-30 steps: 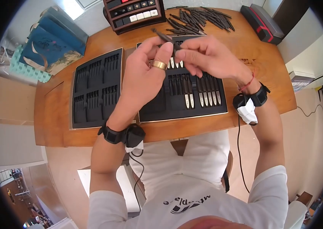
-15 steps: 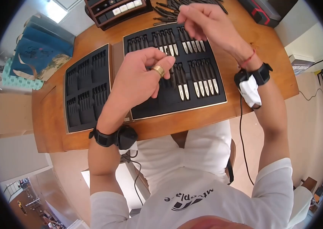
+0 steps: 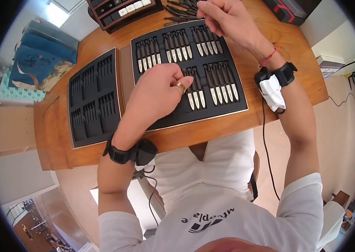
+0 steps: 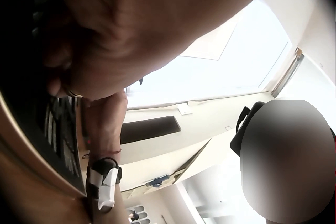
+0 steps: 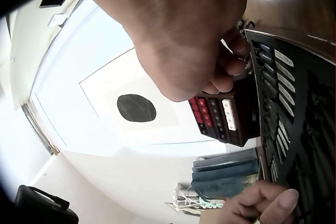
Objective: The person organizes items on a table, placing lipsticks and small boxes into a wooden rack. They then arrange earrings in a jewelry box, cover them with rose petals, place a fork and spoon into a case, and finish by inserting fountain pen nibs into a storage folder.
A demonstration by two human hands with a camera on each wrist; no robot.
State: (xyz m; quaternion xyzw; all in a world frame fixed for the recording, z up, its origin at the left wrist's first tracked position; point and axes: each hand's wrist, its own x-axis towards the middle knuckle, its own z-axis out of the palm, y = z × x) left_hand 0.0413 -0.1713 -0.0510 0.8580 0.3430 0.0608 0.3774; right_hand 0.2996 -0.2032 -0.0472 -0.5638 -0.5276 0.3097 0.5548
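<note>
A black foam-lined case (image 3: 167,119) lies on the table, holding rows of slim dark pen-like pieces (image 3: 223,86) with silver tapered ends. My left hand (image 3: 154,92), with a gold ring, is over its lower middle group. Thumb and forefinger pinch the upper part of the leftmost dark piece (image 3: 191,100) there, whose silver end shows below the thumb. In the right wrist view my left hand (image 5: 260,205) is at the case's edge. My right hand (image 3: 232,21) is raised near the loose pile (image 3: 181,12), fingers loosely curled with nothing visible between them.
Left of the case lies its other half, a black tray (image 3: 93,98) with slots. A dark wooden rack (image 3: 123,14) with white blocks stands behind. A blue bag (image 3: 45,54) is at the back left, and a dark box (image 3: 288,10) at the back right.
Both hands were together over the case; they parted, the right moving back toward the loose pile. The left lowered a dark piece into the lower middle group, now showing three silver ends instead of two.
</note>
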